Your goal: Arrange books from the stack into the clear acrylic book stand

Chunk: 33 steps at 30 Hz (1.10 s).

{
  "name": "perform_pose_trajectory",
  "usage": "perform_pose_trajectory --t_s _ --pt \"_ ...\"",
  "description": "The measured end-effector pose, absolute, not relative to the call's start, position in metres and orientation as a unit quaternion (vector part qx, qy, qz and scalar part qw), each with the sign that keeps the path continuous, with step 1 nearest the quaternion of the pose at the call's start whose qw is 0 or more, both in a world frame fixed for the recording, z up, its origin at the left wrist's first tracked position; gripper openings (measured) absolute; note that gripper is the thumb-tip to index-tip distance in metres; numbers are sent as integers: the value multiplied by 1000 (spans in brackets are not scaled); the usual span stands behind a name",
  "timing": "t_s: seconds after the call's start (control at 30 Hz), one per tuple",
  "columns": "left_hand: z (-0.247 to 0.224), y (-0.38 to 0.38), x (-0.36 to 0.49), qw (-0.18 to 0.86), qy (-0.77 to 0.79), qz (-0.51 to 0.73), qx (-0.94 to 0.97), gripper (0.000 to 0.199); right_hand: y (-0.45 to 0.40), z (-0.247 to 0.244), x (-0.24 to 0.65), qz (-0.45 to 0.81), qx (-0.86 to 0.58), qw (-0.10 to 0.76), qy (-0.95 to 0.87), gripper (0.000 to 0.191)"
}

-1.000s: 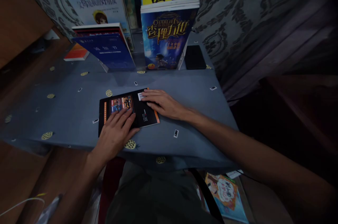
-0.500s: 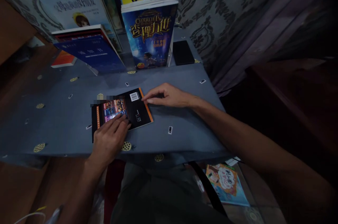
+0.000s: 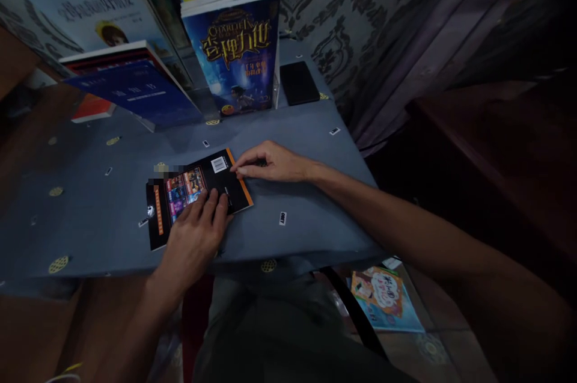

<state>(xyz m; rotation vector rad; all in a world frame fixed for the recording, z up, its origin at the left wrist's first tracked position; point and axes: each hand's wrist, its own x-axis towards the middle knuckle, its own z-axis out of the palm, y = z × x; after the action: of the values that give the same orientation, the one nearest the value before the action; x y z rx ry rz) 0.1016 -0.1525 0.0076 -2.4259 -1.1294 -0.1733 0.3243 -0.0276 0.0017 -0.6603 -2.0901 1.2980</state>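
Observation:
A black booklet [image 3: 216, 181] with an orange edge strip, a white barcode and small colour pictures lies flat on the blue-grey tablecloth [image 3: 311, 214]. My left hand [image 3: 198, 226] rests on its lower middle, fingers spread and lying flat on the cover. At the booklet's right edge is my right hand [image 3: 265, 162], its thumb and index fingertip pinched together over the orange strip. Whether the paper edge is between those fingertips is too small to tell.
Behind the booklet stand a blue book with gold lettering [image 3: 238, 64], a dark blue booklet [image 3: 139, 94] and a large pale book [image 3: 85, 4]. A black flat object [image 3: 299, 83] lies at the back right. Another book [image 3: 385, 302] is on the floor.
My left hand has slid right across the booklet, showing more of its left part. The whole view has shifted, so things appear further left. My right hand keeps its pinch at the edge.

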Motion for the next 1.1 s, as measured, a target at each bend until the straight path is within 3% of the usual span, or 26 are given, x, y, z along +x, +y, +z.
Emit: perform_pose_trajectory --t_s 0.43,1.1 --pt "13 -155 105 231 -411 -57 -880 34 -24 2 332 599 -160 207 -757 25" --pt "10 -158 105 153 -460 -45 -873 41 -30 4 330 512 -172 190 -820 28"
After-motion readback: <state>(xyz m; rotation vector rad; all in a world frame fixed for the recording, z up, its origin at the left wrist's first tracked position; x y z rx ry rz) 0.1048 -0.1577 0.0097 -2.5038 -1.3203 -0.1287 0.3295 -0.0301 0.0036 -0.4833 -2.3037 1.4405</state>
